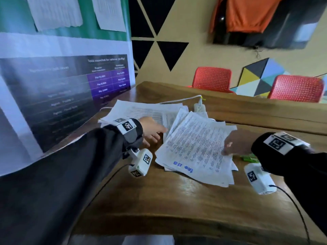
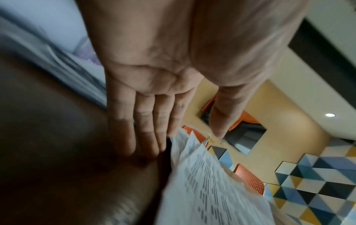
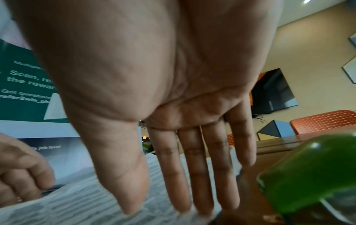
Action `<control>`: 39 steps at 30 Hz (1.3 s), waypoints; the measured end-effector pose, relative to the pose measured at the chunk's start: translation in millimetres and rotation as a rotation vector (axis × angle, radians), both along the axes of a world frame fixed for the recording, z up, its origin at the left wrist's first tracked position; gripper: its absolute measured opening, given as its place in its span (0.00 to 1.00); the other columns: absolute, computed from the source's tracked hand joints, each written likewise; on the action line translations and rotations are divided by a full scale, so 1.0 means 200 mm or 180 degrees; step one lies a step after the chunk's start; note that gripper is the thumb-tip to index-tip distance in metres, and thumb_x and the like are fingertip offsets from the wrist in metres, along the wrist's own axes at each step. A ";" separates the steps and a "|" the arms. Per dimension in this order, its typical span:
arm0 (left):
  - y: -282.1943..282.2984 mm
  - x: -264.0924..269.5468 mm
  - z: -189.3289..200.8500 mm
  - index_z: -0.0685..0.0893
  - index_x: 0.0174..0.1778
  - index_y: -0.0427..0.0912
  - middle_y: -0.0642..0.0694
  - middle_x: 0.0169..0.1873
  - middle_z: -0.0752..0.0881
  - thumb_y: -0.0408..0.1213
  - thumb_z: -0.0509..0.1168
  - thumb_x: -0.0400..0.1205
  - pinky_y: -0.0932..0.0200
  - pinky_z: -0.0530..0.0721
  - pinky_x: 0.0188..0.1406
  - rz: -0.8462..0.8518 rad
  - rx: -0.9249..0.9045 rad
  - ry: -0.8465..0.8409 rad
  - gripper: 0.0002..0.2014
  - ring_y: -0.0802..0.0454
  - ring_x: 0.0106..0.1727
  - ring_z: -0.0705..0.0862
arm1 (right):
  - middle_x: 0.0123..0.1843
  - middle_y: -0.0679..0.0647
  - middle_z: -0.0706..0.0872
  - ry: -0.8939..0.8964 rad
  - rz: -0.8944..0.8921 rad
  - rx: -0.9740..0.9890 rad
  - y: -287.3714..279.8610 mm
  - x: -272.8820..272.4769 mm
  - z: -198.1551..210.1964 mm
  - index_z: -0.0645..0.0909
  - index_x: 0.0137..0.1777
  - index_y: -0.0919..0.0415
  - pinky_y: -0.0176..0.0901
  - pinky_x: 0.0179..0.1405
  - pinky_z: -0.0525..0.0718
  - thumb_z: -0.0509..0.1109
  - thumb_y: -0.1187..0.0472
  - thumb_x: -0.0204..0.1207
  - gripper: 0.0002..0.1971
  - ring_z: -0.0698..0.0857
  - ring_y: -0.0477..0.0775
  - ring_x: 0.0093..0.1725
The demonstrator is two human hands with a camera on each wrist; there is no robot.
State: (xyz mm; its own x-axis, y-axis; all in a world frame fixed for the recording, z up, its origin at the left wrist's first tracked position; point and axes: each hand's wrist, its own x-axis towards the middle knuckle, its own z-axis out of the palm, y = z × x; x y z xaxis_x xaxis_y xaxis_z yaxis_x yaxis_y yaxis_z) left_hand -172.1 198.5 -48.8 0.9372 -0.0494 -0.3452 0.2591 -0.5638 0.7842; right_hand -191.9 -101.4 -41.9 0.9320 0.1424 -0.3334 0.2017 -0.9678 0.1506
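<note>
Left hand point(image 1: 152, 132) and right hand point(image 1: 236, 144) flank a stack of papers point(image 1: 196, 149), both spread flat and gripping nothing.

The left hand's straight fingers point(image 2: 146, 130) touch the stack's edge at 9 o'clock. The right hand's outstretched fingers point(image 3: 192, 175) rest on its 3 o'clock edge. The stack lies on the wooden table point(image 1: 159, 200), with loose sheets point(image 1: 141, 110) partly under it at 11 o'clock, a green object point(image 1: 249, 159) just beside it at 4 o'clock, and a power strip point(image 1: 200, 107) at 12.

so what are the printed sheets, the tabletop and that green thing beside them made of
Printed sheets: thin matte white paper, going by the fanned, curling edges. Tabletop: looks like wood or wood veneer, brown grain with a soft sheen; which one is unclear. Green thing: probably glossy plastic, perhaps translucent, given the bright highlight on its rounded surface.
</note>
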 end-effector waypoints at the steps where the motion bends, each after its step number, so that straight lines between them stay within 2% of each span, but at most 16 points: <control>1: -0.07 0.04 -0.04 0.81 0.45 0.40 0.42 0.40 0.85 0.45 0.73 0.79 0.51 0.83 0.41 0.0082 -0.0103 0.0109 0.12 0.45 0.40 0.85 | 0.60 0.56 0.89 -0.0017 -0.0073 -0.0018 -0.03 -0.01 -0.01 0.88 0.59 0.63 0.39 0.48 0.79 0.64 0.44 0.85 0.22 0.85 0.57 0.58; 3: -0.16 0.10 -0.08 0.77 0.34 0.40 0.43 0.27 0.76 0.41 0.74 0.77 0.56 0.74 0.34 0.0217 -0.0400 0.0259 0.14 0.47 0.26 0.76 | 0.67 0.63 0.86 -0.0061 -0.0249 0.0038 -0.07 -0.02 -0.02 0.84 0.66 0.67 0.48 0.63 0.81 0.65 0.45 0.84 0.25 0.84 0.62 0.66; 5: -0.21 0.16 -0.10 0.76 0.33 0.38 0.44 0.24 0.73 0.38 0.74 0.79 0.59 0.71 0.33 0.0301 -0.0576 0.0302 0.15 0.50 0.22 0.73 | 0.70 0.64 0.84 -0.0063 -0.0315 0.0157 -0.09 -0.01 -0.03 0.82 0.69 0.67 0.51 0.67 0.79 0.67 0.45 0.83 0.26 0.82 0.64 0.69; 7: -0.26 0.21 -0.13 0.79 0.37 0.37 0.42 0.34 0.84 0.39 0.77 0.79 0.55 0.84 0.40 0.0366 -0.0380 0.0067 0.14 0.45 0.35 0.85 | 0.73 0.58 0.82 0.0000 -0.0277 0.0294 -0.11 0.01 -0.05 0.80 0.72 0.61 0.49 0.69 0.77 0.67 0.44 0.82 0.26 0.80 0.60 0.71; 8: -0.27 0.21 -0.13 0.80 0.38 0.38 0.43 0.38 0.85 0.40 0.77 0.79 0.58 0.86 0.44 0.0316 -0.0087 -0.0124 0.13 0.46 0.42 0.86 | 0.75 0.55 0.80 0.0010 -0.0239 0.0390 -0.11 0.02 -0.06 0.78 0.74 0.57 0.48 0.70 0.75 0.68 0.43 0.82 0.26 0.78 0.58 0.73; 10: -0.28 0.20 -0.14 0.83 0.39 0.39 0.45 0.39 0.83 0.40 0.73 0.82 0.67 0.78 0.38 0.0216 0.0187 -0.0449 0.10 0.50 0.42 0.81 | 0.77 0.52 0.78 -0.0072 -0.0258 0.0622 -0.12 0.03 -0.08 0.74 0.77 0.53 0.46 0.70 0.74 0.70 0.41 0.80 0.29 0.77 0.55 0.74; 12: -0.25 0.21 -0.16 0.87 0.51 0.38 0.43 0.48 0.87 0.36 0.72 0.83 0.61 0.79 0.45 0.0215 -0.0001 -0.0582 0.05 0.47 0.47 0.84 | 0.78 0.52 0.77 -0.0240 -0.0543 0.0951 -0.15 0.06 -0.08 0.71 0.80 0.54 0.47 0.70 0.75 0.71 0.39 0.78 0.34 0.77 0.56 0.74; 14: -0.20 0.23 -0.18 0.88 0.48 0.43 0.40 0.52 0.91 0.38 0.75 0.80 0.51 0.86 0.55 0.0406 -0.0402 -0.0936 0.04 0.40 0.55 0.88 | 0.78 0.55 0.76 -0.0452 -0.0850 0.1346 -0.17 0.09 -0.07 0.70 0.81 0.58 0.49 0.71 0.75 0.70 0.37 0.78 0.37 0.76 0.58 0.75; 17: -0.15 0.20 -0.14 0.88 0.46 0.48 0.44 0.51 0.92 0.36 0.75 0.79 0.54 0.89 0.48 0.0503 -0.1223 -0.1176 0.03 0.40 0.59 0.89 | 0.71 0.56 0.83 -0.0550 -0.1125 0.2544 -0.20 0.14 -0.05 0.75 0.76 0.61 0.49 0.62 0.84 0.73 0.34 0.72 0.40 0.84 0.56 0.65; 20: -0.14 0.14 -0.01 0.87 0.51 0.43 0.44 0.52 0.92 0.25 0.70 0.82 0.49 0.86 0.55 0.0359 -0.1754 -0.1306 0.09 0.41 0.61 0.89 | 0.54 0.46 0.90 -0.1185 -0.0842 0.3708 -0.12 0.13 0.03 0.83 0.63 0.54 0.35 0.41 0.84 0.73 0.60 0.79 0.13 0.90 0.50 0.53; 23: -0.12 0.10 0.18 0.84 0.63 0.42 0.48 0.57 0.90 0.29 0.69 0.82 0.45 0.79 0.70 0.0272 -0.1569 -0.1872 0.14 0.51 0.60 0.87 | 0.55 0.45 0.91 -0.1710 -0.0486 0.4542 -0.01 0.12 0.17 0.82 0.63 0.52 0.38 0.50 0.87 0.68 0.72 0.78 0.18 0.90 0.43 0.53; 25: -0.11 0.10 0.29 0.80 0.66 0.46 0.56 0.54 0.87 0.33 0.68 0.83 0.53 0.78 0.68 0.0272 -0.1451 -0.2248 0.15 0.64 0.54 0.84 | 0.54 0.41 0.91 -0.1862 -0.0243 0.4713 0.05 0.10 0.26 0.80 0.65 0.52 0.32 0.47 0.86 0.66 0.72 0.79 0.19 0.89 0.36 0.51; 28: -0.10 0.10 0.39 0.71 0.76 0.51 0.67 0.48 0.79 0.30 0.65 0.85 0.72 0.78 0.52 0.0186 -0.1500 -0.2604 0.24 0.76 0.46 0.79 | 0.57 0.42 0.90 -0.2032 -0.0010 0.4905 0.10 0.08 0.33 0.77 0.69 0.52 0.35 0.49 0.87 0.66 0.70 0.81 0.20 0.89 0.39 0.55; 32: -0.08 0.07 0.32 0.73 0.73 0.46 0.52 0.63 0.84 0.40 0.71 0.82 0.43 0.79 0.73 0.0330 -0.1340 -0.2626 0.24 0.61 0.60 0.85 | 0.59 0.46 0.90 -0.2001 -0.0038 0.5045 0.12 0.06 0.27 0.75 0.67 0.51 0.53 0.58 0.89 0.68 0.71 0.80 0.20 0.89 0.47 0.58; 35: -0.09 0.04 0.21 0.71 0.76 0.54 0.48 0.77 0.75 0.55 0.74 0.77 0.35 0.69 0.80 0.0379 -0.1309 -0.2395 0.32 0.50 0.75 0.76 | 0.58 0.48 0.89 -0.1959 -0.0165 0.4841 0.15 0.04 0.16 0.74 0.66 0.56 0.61 0.62 0.87 0.68 0.69 0.80 0.17 0.89 0.47 0.57; 39: -0.13 0.03 0.24 0.73 0.77 0.49 0.64 0.58 0.77 0.48 0.69 0.83 0.52 0.68 0.74 0.0372 -0.1405 -0.2326 0.26 0.60 0.64 0.76 | 0.61 0.48 0.88 -0.2062 -0.0157 0.4779 0.17 0.04 0.18 0.74 0.68 0.50 0.61 0.62 0.86 0.68 0.64 0.78 0.19 0.87 0.50 0.60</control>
State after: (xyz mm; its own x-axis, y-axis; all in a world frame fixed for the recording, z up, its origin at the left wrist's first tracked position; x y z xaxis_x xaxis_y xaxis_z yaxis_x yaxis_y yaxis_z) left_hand -165.6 171.9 -1.3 0.9242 0.0737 0.3747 -0.3587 -0.1691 0.9180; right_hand -183.1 -66.9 -6.9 0.8661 -0.0733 0.4944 0.4494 -0.3190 -0.8345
